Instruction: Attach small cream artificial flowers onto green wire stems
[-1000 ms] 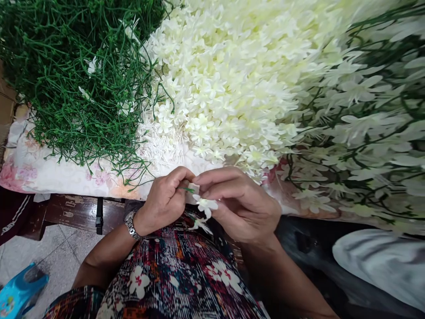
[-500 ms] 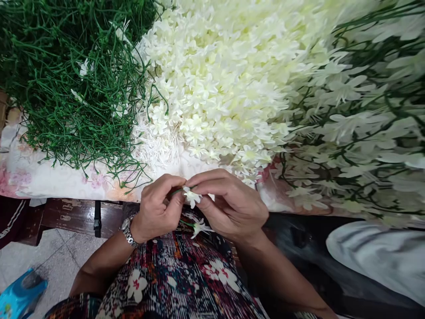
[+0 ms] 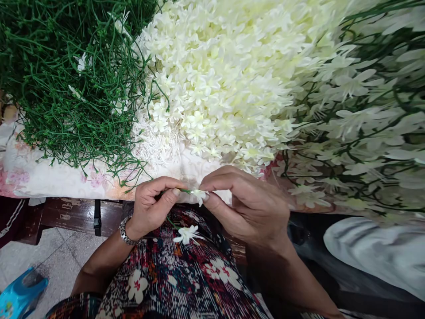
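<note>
Above the patterned lap, the left hand [image 3: 151, 208] pinches a thin green wire stem [image 3: 184, 191], while the right hand [image 3: 247, 204] nips a small waxy white blossom [image 3: 200, 194] at its tip, beside heaped cream petals [image 3: 226, 75].

stem [image 3: 186, 191]: mostly hidden by fingers | flower pile [image 3: 232, 79]: cut off at top edge

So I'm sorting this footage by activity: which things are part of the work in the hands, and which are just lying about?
In the work:
- left hand pinching a green stem
- right hand on the white blossom
- green stem pile
- loose blossom heap
- finished sprigs

Lying about:
- blue plastic item
- grey cloth
</note>
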A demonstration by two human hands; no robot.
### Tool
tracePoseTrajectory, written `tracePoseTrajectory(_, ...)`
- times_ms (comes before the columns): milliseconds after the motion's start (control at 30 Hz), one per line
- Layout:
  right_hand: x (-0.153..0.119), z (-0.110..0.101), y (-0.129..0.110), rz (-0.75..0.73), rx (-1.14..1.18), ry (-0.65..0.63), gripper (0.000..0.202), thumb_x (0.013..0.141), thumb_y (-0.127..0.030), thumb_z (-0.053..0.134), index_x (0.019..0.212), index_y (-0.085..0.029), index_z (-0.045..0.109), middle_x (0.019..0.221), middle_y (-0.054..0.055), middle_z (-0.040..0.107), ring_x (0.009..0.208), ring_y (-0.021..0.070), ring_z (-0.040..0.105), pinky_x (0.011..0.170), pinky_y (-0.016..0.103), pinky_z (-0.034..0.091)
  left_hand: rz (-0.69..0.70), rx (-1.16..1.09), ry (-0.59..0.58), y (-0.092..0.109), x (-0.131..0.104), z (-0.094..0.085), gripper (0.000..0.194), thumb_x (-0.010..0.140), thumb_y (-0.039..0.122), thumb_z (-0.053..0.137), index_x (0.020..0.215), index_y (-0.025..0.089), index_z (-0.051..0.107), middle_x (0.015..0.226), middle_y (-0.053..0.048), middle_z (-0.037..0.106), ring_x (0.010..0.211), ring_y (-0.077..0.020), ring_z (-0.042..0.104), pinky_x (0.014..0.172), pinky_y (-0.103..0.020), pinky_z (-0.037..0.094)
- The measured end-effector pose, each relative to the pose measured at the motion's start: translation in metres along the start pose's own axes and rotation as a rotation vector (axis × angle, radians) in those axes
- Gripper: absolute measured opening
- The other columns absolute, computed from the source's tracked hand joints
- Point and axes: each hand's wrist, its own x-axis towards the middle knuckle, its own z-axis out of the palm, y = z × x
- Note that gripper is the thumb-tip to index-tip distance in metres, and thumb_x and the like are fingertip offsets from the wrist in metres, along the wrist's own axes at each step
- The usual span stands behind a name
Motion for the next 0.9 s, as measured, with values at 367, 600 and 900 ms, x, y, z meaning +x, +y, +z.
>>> tracePoseTrajectory(367,-0.0014,0.0008,-0.0031,-0.108,-0.180,-0.026,0.015,0.069,-0.006,0.054,0.080,-0.016,0.052,0.069,0.002,0.057,0.065,0.0104,0.054,0.057,0.022,0.046,0.132,0.161,-0.019,0.0035,0.0036,-0.0007,0.012,0.074,0.011,0.054,0.081,0.016,0.064,0.065,0.000,0.062,0.055,-0.0063,0.053,0.052,-0.018,0.043)
tracePoseTrajectory(600,-0.0028,0.0014,-0.0032,-0.180,-0.343,-0.045,0.014,0.069,-0.006,0.056,0.080,-0.014,0.053,0.070,0.004,0.059,0.067,0.0111,0.054,0.062,0.023,0.046,0.072,0.259,-0.080,0.0062,0.0041,-0.0003,0.014,0.077,0.014,0.050,0.081,0.015,0.063,0.063,-0.002,0.060,0.057,-0.0086,0.053,0.054,-0.021,0.044)
tracePoseTrajectory(900,-0.0070,0.0053,-0.0025,-0.253,-0.420,-0.050,0.014,0.069,-0.007,0.057,0.080,-0.014,0.052,0.072,0.004,0.059,0.068,0.0117,0.052,0.064,0.025,0.046,-0.006,0.121,-0.075,-0.0008,0.0030,0.0002,0.013,0.077,0.015,0.050,0.078,0.014,0.063,0.063,-0.001,0.060,0.056,-0.0068,0.053,0.053,-0.018,0.044)
